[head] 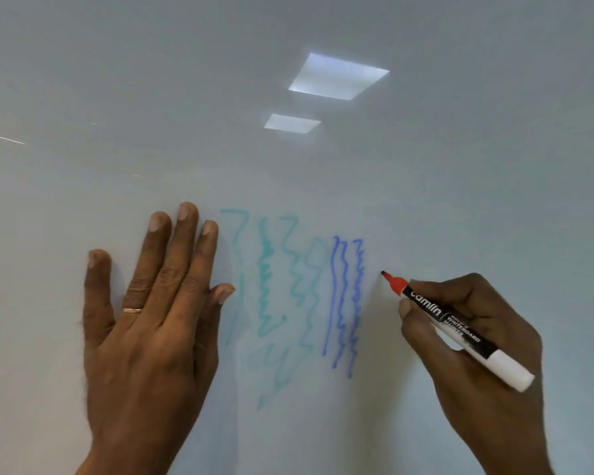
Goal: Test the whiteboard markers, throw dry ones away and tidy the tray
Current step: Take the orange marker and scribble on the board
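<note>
Here left hand (148, 313) flat on whiteboard (426, 166); right hand (494, 317) grips marker (460, 331), wrists cropped.

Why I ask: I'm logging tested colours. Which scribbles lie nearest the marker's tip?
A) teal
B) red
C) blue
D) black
C: the blue scribbles stand just left of the tip of the marker in the right hand; the teal scribbles lie farther left, by the left hand.
</note>
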Demonstrator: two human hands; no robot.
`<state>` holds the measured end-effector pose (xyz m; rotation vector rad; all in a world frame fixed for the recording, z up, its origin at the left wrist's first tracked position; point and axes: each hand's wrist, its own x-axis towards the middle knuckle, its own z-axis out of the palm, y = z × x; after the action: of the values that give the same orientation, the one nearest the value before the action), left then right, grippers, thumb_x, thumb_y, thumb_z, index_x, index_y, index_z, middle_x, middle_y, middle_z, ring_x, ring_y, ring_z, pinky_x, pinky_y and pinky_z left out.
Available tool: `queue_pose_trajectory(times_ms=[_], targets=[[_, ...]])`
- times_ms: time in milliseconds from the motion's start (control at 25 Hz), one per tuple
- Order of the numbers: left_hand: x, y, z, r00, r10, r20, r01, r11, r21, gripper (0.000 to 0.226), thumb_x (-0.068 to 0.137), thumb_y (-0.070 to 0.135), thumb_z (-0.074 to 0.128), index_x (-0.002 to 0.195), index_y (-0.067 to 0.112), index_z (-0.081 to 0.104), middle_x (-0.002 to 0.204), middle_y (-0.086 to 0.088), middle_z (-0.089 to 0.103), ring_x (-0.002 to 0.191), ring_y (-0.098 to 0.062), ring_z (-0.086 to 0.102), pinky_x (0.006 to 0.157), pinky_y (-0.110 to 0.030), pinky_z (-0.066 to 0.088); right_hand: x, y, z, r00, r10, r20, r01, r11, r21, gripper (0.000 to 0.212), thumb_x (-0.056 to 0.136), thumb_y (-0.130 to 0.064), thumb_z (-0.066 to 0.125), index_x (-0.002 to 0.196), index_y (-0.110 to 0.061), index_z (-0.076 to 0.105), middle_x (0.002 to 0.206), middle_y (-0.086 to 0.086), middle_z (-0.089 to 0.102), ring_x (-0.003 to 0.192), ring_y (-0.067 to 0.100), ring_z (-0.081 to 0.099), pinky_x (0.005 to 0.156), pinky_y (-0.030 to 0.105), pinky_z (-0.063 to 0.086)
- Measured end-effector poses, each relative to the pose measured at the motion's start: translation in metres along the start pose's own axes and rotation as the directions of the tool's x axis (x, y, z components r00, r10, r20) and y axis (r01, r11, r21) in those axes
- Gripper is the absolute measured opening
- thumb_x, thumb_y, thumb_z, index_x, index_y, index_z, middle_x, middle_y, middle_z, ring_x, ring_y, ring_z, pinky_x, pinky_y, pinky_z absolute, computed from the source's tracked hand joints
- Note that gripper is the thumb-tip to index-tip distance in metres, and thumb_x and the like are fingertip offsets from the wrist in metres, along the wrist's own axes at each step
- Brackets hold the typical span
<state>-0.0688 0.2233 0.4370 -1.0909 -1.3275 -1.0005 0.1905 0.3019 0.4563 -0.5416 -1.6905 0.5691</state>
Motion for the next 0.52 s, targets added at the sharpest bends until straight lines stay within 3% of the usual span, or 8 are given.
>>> queue_pose_trajectory(times_ms=[40, 120, 160, 240, 280, 360, 440, 520], targets=[[0.0, 0.0, 0.0, 1.0, 0.003, 0.006, -0.003, 1.0, -0.015, 0.048, 0.111, 0.027, 0.042, 0.157, 0.012, 0.04, 0.165, -0.004, 0.031, 0.155, -0.02, 0.03, 0.126, -0.058, 0.018, 0.003, -0.009, 0.007, 0.995, 0.0, -0.102, -0.004, 0.999, -0.035, 0.009, 0.067, -0.026, 0.078, 0.075, -0.027, 0.073, 0.074, -0.013, 0.075, 0.065, 0.004, 0.07, 0.074, 0.011, 0.053], [0.001, 0.0, -0.002, 1.0, -0.005, 0.014, 0.005, 0.999, -0.032, 0.049, 0.111, 0.026, 0.042, 0.157, 0.011, 0.039, 0.166, -0.005, 0.031, 0.155, -0.021, 0.029, 0.126, -0.059, 0.017, -0.018, -0.001, 0.017, 0.969, -0.097, -0.226, 0.066, 0.988, -0.139, 0.013, 0.068, -0.024, 0.076, 0.077, -0.03, 0.07, 0.077, -0.016, 0.075, 0.068, 0.005, 0.07, 0.066, 0.007, 0.049], [0.002, 0.001, -0.002, 1.0, -0.005, 0.013, 0.005, 1.0, -0.027, 0.049, 0.111, 0.026, 0.042, 0.158, 0.011, 0.039, 0.166, -0.004, 0.03, 0.156, -0.021, 0.028, 0.126, -0.058, 0.016, -0.024, 0.002, 0.017, 0.98, -0.024, -0.197, 0.005, 0.995, -0.096, 0.017, 0.063, -0.029, 0.08, 0.077, -0.028, 0.07, 0.077, -0.012, 0.075, 0.07, 0.007, 0.07, 0.071, 0.012, 0.052], [0.001, 0.003, -0.002, 1.0, -0.004, 0.018, 0.004, 1.0, -0.023, 0.05, 0.111, 0.026, 0.042, 0.158, 0.011, 0.037, 0.167, -0.004, 0.029, 0.157, -0.02, 0.026, 0.127, -0.058, 0.014, -0.032, 0.027, -0.004, 0.971, 0.195, 0.137, -0.195, 0.981, -0.015, 0.054, 0.038, -0.049, 0.09, 0.08, -0.02, 0.073, 0.083, -0.001, 0.077, 0.085, 0.023, 0.072, 0.092, 0.035, 0.054], [0.001, 0.003, -0.002, 0.999, -0.003, 0.032, 0.004, 0.999, -0.034, 0.05, 0.111, 0.026, 0.041, 0.159, 0.011, 0.036, 0.167, -0.004, 0.029, 0.157, -0.02, 0.024, 0.127, -0.059, 0.014, -0.034, 0.042, -0.013, 0.952, 0.272, 0.14, -0.279, 0.96, 0.034, 0.064, 0.028, -0.052, 0.089, 0.08, -0.018, 0.073, 0.086, 0.005, 0.077, 0.09, 0.029, 0.071, 0.097, 0.043, 0.052], [0.001, 0.001, -0.002, 0.998, -0.008, 0.062, 0.012, 0.998, -0.061, 0.051, 0.111, 0.027, 0.039, 0.159, 0.011, 0.034, 0.168, -0.005, 0.028, 0.158, -0.021, 0.022, 0.125, -0.064, 0.015, -0.041, 0.053, -0.018, 0.956, 0.273, 0.106, -0.261, 0.959, -0.111, 0.048, 0.032, -0.048, 0.089, 0.071, -0.026, 0.072, 0.076, -0.003, 0.076, 0.079, 0.019, 0.071, 0.088, 0.028, 0.054], [0.001, 0.001, -0.002, 0.996, -0.02, 0.09, 0.028, 0.996, -0.081, 0.053, 0.111, 0.029, 0.037, 0.161, 0.012, 0.031, 0.17, -0.006, 0.025, 0.159, -0.021, 0.017, 0.12, -0.071, 0.02, -0.043, 0.048, 0.003, 0.941, 0.135, -0.312, -0.209, 0.953, -0.219, 0.018, 0.057, -0.033, 0.079, 0.069, -0.035, 0.066, 0.079, -0.016, 0.073, 0.072, 0.005, 0.068, 0.069, 0.006, 0.048], [0.002, 0.002, -0.002, 0.993, -0.027, 0.113, 0.036, 0.996, -0.076, 0.055, 0.111, 0.032, 0.034, 0.162, 0.011, 0.026, 0.171, -0.007, 0.021, 0.16, -0.021, 0.013, 0.117, -0.074, 0.022, -0.064, 0.046, 0.011, 0.922, 0.019, -0.388, -0.126, 0.959, -0.252, 0.007, 0.069, -0.032, 0.072, 0.071, -0.034, 0.066, 0.083, -0.015, 0.07, 0.07, 0.003, 0.065, 0.072, 0.008, 0.048]])
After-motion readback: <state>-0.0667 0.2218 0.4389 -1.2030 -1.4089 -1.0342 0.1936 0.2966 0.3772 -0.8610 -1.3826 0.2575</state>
